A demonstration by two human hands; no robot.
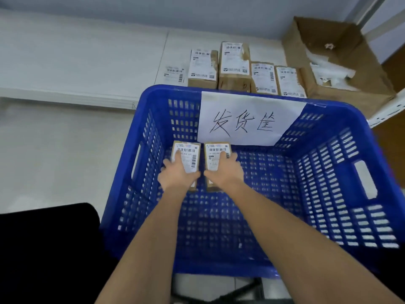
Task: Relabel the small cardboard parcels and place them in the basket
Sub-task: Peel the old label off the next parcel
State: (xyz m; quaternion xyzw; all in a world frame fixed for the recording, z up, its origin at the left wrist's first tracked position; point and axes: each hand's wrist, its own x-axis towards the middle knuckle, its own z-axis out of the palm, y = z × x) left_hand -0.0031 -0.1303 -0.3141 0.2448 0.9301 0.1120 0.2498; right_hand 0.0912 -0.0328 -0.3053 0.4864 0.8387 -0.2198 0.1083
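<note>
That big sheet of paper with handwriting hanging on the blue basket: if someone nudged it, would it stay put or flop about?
The paper sheet is thin, so it would probably bend and flutter rather than resist. It drapes over the basket rim, and no fastening shows, so a firm push might slide it off. Likely very light and easy to tear.
</note>
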